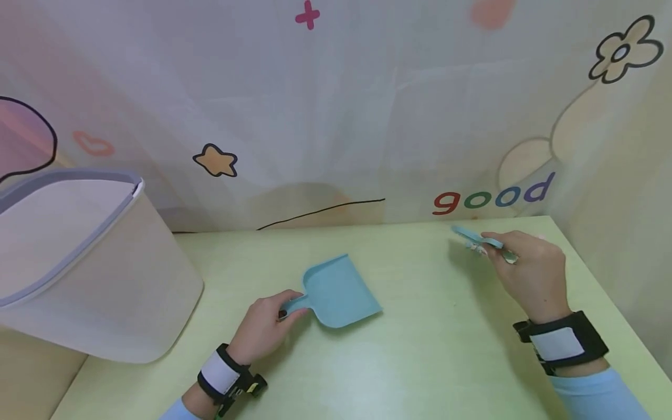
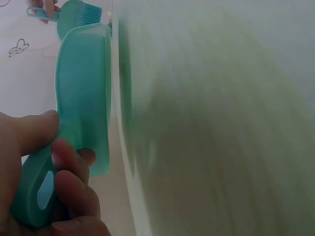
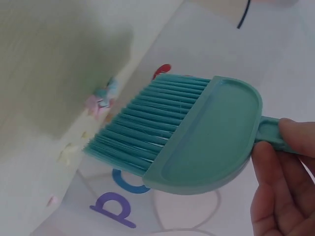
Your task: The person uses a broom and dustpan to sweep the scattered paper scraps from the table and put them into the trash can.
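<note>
Head view has the left hand gripping the handle of a blue dustpan mid-table, and the right hand pinching a brush near the far right corner. Small pastel scraps lie by the table's back edge, near the bristles. Being seemingly light, they could scatter or drop behind under a brisk stroke; a raised pan lip could let them slip beneath, though whether it touches down is hard to tell. The pale green table meets a printed cloth reading "good"; a white bin stands at the left.
</note>
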Available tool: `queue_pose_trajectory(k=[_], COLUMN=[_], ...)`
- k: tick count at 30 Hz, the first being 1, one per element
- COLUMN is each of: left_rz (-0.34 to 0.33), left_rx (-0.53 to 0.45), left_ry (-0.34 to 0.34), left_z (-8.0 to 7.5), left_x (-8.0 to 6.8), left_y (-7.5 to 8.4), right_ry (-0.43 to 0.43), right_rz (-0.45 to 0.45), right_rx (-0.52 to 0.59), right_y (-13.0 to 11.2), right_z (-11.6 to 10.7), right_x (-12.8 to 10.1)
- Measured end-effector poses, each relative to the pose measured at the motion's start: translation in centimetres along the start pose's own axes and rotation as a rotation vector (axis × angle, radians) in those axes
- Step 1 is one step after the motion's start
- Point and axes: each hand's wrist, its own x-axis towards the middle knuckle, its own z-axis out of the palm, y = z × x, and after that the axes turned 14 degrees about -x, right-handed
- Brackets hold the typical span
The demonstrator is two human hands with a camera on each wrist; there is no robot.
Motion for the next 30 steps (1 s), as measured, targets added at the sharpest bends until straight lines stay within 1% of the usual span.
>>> queue_pose_trajectory(k=[4,9,12,15,18,22,24,26,30], left_rz=[-0.025,-0.032,-0.023,-0.027,-0.04,-0.018,-0.001,0.017,0.032], left_rx=[-0.025,-0.036,-0.042,-0.052,-0.05,0.022,0.071,0.115,0.162], left_ry=[-0.032,-0.052,-0.059,-0.064,-0.075,-0.096,-0.11,-0.126,-0.156], left_z=[0.2,0.3,0.2,0.1,0.1,0.1,0.1,0.3,0.7], left_x=[-0.1,-0.1,0.0,0.2,0.3,0.5,0.6,0.9,1.2], left_y=[-0.3,-0.6,-0.7,-0.8,-1.0,-1.0,-0.9,-0.7,0.1], right_ry=[-0.047,-0.093,-0.118,-0.132,-0.116,-0.03,0.005,0.02,0.003], right_rz=[-0.025,-0.034,-0.026,-0.022,-0.001,0.049,0.071,0.088,0.084], right_rx=[-0.032,-0.017,0.011,0.065,0.137,0.187,0.177,0.145,0.054], right_y=[0.5,0.1,-0.8,-1.7,-2.3,-2.3,-2.0,-1.5,-0.4], right_z=[0.5,0.8,0.7,0.3,-0.4,-1.2,-1.4,-1.3,-0.8], right_x=[-0.6,-1.0,-1.0,-0.5,-0.1,0.6,0.7,0.6,0.1])
